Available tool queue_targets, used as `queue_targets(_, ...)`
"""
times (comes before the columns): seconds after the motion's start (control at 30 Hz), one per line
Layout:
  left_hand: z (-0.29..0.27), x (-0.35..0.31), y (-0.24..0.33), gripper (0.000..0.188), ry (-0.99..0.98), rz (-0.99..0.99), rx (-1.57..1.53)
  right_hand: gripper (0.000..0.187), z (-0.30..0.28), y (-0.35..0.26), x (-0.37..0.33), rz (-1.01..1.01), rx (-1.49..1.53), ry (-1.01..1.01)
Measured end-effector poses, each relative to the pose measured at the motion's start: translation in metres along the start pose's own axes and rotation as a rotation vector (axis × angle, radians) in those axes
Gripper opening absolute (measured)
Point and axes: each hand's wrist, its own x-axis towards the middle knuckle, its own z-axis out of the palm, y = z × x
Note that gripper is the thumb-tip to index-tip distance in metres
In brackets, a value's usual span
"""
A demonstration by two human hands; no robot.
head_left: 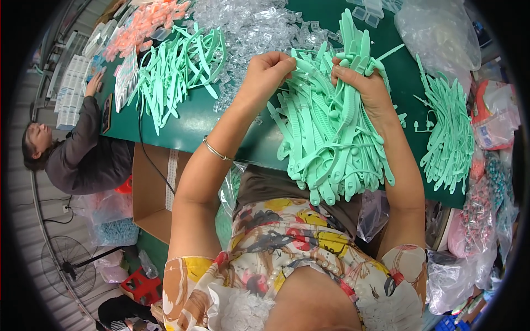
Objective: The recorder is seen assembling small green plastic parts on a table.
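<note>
A thick heap of mint-green plastic straps [331,118], some with ridged teeth and holed ends, lies at the table edge in front of me. My right hand [367,88] is closed around several straps at the heap's far right, their rounded ends sticking up above the fingers. At the far left of the same heap, my left hand [270,71] pinches the end of a mint-green strap between thumb and fingertips. Most of that strap blends into the pile, so its full length cannot be made out.
Transparent plastic pieces [243,33] are piled beyond my left hand. More green straps lie in a left bundle [176,66] and a right bundle [447,132]. Orange pieces [146,25] sit far left. A co-worker [83,143] is at the left edge, above a cardboard box [152,204].
</note>
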Motion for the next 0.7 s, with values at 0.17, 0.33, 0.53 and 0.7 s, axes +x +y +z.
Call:
queue_targets(0.17, -0.006, 0.010, -0.003, 0.018, -0.010, 0.041, 0.223, 0.031, 0.002, -0.004, -0.001, 0.029, -0.050, -0.043)
queue_targets(0.33, -0.011, 0.008, -0.006, 0.017, 0.021, 0.211, 0.260, 0.032, -0.004, 0.003, 0.004, 0.019, -0.053, -0.072)
queue_targets(0.53, -0.010, -0.010, 0.005, 0.015, 0.068, 0.330, 0.321, 0.031, -0.001, -0.002, 0.002, 0.050, -0.011, -0.053)
queue_targets(0.7, -0.014, -0.017, 0.002, 0.014, 0.023, 0.316, 0.351, 0.028, 0.000, -0.003, 0.002, 0.063, 0.034, -0.032)
